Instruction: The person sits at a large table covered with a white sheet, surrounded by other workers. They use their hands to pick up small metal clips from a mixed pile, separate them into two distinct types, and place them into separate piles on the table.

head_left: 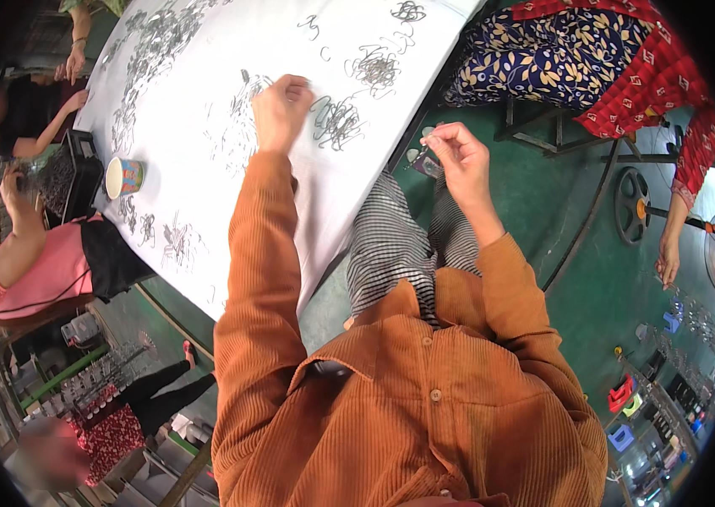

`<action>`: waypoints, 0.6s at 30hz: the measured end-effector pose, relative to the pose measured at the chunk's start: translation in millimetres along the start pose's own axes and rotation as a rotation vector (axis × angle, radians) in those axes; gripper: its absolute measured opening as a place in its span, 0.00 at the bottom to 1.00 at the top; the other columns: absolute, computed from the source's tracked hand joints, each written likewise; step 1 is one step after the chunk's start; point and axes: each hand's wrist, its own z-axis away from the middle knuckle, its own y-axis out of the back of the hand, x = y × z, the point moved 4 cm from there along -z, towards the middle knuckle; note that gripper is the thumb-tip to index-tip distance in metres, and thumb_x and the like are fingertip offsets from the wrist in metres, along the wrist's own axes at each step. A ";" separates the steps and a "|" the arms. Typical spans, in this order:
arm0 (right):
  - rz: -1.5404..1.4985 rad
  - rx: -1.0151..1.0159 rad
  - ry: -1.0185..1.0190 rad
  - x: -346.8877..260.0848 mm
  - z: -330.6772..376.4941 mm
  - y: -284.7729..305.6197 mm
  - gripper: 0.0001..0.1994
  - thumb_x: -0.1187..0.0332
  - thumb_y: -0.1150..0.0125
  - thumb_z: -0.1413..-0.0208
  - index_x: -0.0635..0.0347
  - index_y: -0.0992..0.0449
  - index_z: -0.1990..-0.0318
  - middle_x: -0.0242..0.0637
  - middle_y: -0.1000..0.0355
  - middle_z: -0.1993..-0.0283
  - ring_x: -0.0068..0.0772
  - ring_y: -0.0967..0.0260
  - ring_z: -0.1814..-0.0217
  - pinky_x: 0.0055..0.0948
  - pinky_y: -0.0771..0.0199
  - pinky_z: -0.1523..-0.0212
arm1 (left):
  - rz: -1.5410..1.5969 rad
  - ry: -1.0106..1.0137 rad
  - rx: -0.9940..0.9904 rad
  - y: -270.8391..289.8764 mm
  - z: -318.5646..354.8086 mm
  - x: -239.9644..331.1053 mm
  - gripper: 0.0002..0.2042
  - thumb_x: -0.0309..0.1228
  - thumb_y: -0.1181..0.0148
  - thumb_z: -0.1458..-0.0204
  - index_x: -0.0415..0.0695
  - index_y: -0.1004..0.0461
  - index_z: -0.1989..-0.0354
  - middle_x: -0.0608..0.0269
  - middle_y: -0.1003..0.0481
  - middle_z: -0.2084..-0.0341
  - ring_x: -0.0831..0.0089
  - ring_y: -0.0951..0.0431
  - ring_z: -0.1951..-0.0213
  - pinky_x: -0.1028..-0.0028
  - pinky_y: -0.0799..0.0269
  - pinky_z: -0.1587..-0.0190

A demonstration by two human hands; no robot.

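Note:
My left hand [281, 117] is over the white-covered table [197, 139], its fingers curled together. What they hold, if anything, is hidden. A spread of short thin dark pieces [235, 127] lies beside it on the left, and a tangle of thin dark curved strands [339, 123] lies just to its right. My right hand [463, 165] is off the table's right edge, above my lap. Its thumb and fingertips are pinched together; a small pale bit seems to show at the tips, too small to name.
More dark strand piles [374, 69] lie toward the far right of the table. A paper cup [124, 177] stands near the left edge. People sit close by on the left, one in a pink top [36, 266], and one in patterned clothing [552, 59] on the right.

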 end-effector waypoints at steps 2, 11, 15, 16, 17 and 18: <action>0.009 -0.015 -0.008 -9.3 -2.2 -5.6 0.05 0.73 0.36 0.45 0.64 0.25 0.69 0.30 0.25 0.70 0.19 0.28 0.67 0.21 0.31 0.60 | 0.575 0.108 -0.096 -17.3 27.2 34.0 0.08 0.24 0.40 0.48 0.34 0.23 0.62 0.56 0.20 0.68 0.73 0.20 0.67 0.74 0.23 0.61; 0.243 -0.040 0.058 -11.5 0.2 1.8 0.06 0.70 0.34 0.49 0.58 0.25 0.72 0.29 0.26 0.70 0.28 0.31 0.66 0.34 0.45 0.44 | 1.062 0.245 -0.240 -70.3 73.8 89.5 0.07 0.20 0.38 0.51 0.32 0.24 0.64 0.58 0.20 0.72 0.77 0.21 0.70 0.79 0.24 0.64; 0.294 -0.028 0.026 -10.8 0.7 1.7 0.06 0.71 0.34 0.49 0.58 0.26 0.73 0.30 0.27 0.71 0.30 0.32 0.66 0.40 0.46 0.42 | 0.979 0.187 -0.240 -66.6 77.5 94.0 0.06 0.20 0.39 0.50 0.33 0.23 0.65 0.60 0.20 0.73 0.79 0.21 0.70 0.81 0.25 0.65; 0.311 -0.028 0.023 -10.3 1.0 0.9 0.05 0.71 0.34 0.50 0.59 0.26 0.73 0.31 0.27 0.71 0.31 0.32 0.67 0.41 0.46 0.41 | 0.947 0.166 -0.233 -64.1 78.4 94.4 0.05 0.20 0.39 0.50 0.34 0.23 0.65 0.60 0.20 0.73 0.80 0.21 0.69 0.81 0.25 0.65; 0.345 -0.023 0.028 -9.1 2.9 0.0 0.05 0.72 0.34 0.50 0.59 0.26 0.73 0.31 0.27 0.71 0.31 0.32 0.66 0.40 0.44 0.42 | 0.927 0.163 -0.253 -64.2 80.8 93.3 0.06 0.20 0.39 0.50 0.33 0.23 0.64 0.59 0.20 0.71 0.79 0.21 0.68 0.80 0.25 0.63; 0.379 -0.029 0.042 -8.5 2.7 -1.2 0.05 0.73 0.34 0.50 0.60 0.26 0.72 0.32 0.28 0.72 0.31 0.31 0.66 0.39 0.41 0.42 | 0.908 0.159 -0.258 -64.2 81.7 92.8 0.06 0.20 0.39 0.49 0.33 0.24 0.63 0.59 0.20 0.69 0.78 0.21 0.67 0.79 0.25 0.62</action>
